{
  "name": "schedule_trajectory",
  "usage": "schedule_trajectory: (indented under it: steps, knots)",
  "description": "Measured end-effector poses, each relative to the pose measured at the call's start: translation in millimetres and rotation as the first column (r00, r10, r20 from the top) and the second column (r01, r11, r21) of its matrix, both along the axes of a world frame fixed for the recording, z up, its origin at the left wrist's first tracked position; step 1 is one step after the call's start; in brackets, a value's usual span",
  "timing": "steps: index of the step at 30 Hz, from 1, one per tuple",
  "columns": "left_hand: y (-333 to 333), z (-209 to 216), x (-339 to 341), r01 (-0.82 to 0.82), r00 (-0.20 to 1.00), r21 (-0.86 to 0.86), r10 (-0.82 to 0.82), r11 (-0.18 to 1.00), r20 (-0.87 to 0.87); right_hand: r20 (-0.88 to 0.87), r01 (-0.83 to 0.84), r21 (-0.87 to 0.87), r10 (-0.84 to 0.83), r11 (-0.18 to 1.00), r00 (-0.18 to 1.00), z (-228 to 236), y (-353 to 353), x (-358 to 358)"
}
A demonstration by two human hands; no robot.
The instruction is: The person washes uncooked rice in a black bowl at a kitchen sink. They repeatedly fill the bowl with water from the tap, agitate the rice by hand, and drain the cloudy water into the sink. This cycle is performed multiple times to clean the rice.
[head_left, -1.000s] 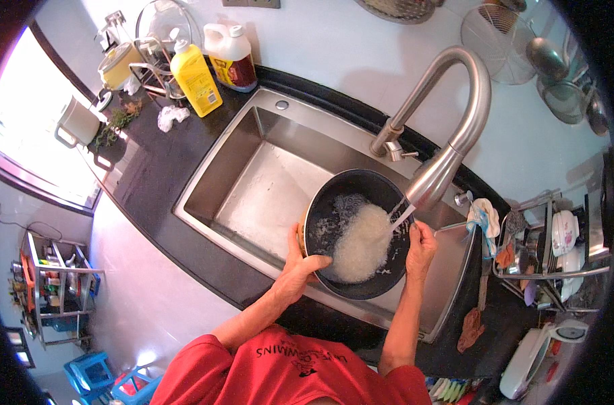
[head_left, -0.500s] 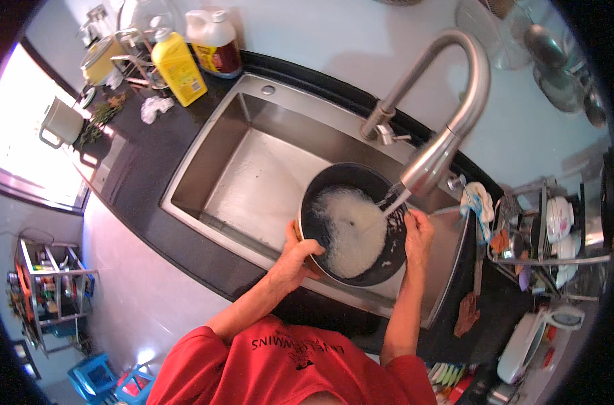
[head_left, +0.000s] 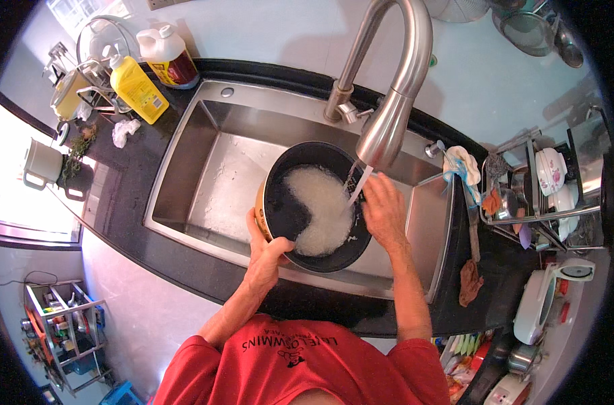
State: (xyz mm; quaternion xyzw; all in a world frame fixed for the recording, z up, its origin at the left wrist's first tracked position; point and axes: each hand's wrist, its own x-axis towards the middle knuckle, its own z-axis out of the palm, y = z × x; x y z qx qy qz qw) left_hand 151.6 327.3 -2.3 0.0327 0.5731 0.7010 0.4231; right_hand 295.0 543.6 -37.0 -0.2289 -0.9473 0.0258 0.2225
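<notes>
Black pot [head_left: 285,210] of white rice [head_left: 325,219] is being held over steel sink [head_left: 227,177], centre of frame. Left hand [head_left: 264,258] is pinching its lower-left rim, thumb inside. Right hand [head_left: 386,214] is lying at the right rim; cannot tell if gripping. Faucet [head_left: 395,115] is running water [head_left: 360,185] in.

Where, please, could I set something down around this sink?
Free: the sink floor left of the pot; the black counter between the white wad, sink and front edge. Crowded: behind left, around the yellow bottle; far right, at the dish rack.
</notes>
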Motion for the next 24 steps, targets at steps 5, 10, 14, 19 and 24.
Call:
schedule_trajectory:
  steps: [5,10,14,19,24]
  knots:
    - [-4.1,-13.3,2.5,-0.007,1.000,0.048,0.007,0.999,-0.004,0.303,-0.251,-0.030,0.248,0.968,0.920,25.5,-12.9,9.0]
    - [-1.0,-20.5,5.1,-0.010,1.000,0.109,0.007,0.994,0.029,0.642,-0.171,-0.349,0.368,0.921,0.673,33.6,-38.3,13.7]
    - [1.6,-26.0,8.2,-0.004,1.000,0.160,-0.001,0.987,0.029,0.516,-0.200,-0.516,0.489,0.833,0.703,32.3,-48.7,7.9]
    - [-2.3,-30.6,2.3,0.022,0.997,0.142,-0.032,0.990,0.072,0.166,-0.205,-0.404,0.291,0.892,0.942,27.3,-33.2,7.3]
    - [5.6,-26.3,4.3,0.043,0.990,0.149,-0.062,0.988,0.126,-0.174,-0.104,-0.644,-0.014,0.758,0.985,31.2,-4.1,-0.5]
